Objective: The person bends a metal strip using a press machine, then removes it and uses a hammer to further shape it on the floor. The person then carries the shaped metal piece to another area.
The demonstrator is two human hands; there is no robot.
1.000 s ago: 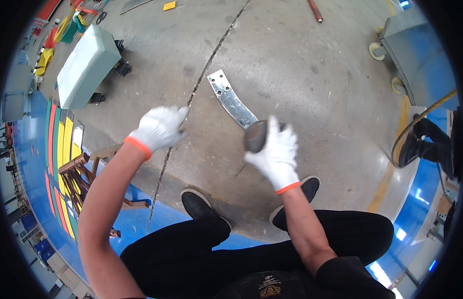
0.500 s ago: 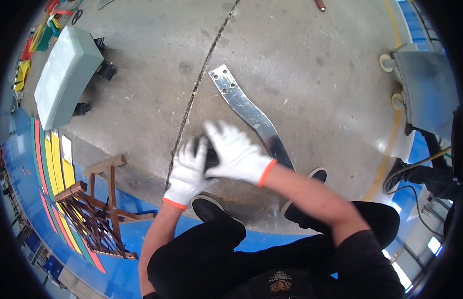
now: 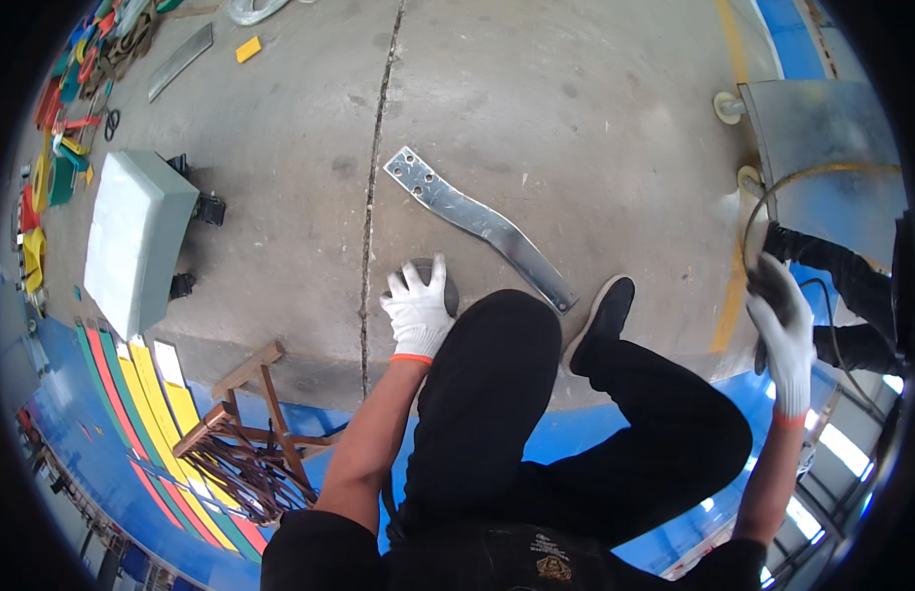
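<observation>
My left hand, in a white glove with an orange cuff, is low in front of my knee. Its fingers curve over a dark, round object, mostly covered by the glove, so its kind is unclear. Out to the right, my right hand is raised in a matching glove with a grey palm. Its fingers stretch out, slightly blurred, beside a looping hose; no hold on the hose shows. A bent flat metal bar with several holes at its far end lies on the floor beyond my knee.
At left stand a pale green-and-white block on dark feet and a wooden folding stool. Coloured strips lie behind the stool. A metal cart on casters and a person's dark trouser leg are at right.
My right hand has left the dark round object and swung far right toward the hose. My left hand stays on the object. The view has shifted, showing more floor at upper left.
</observation>
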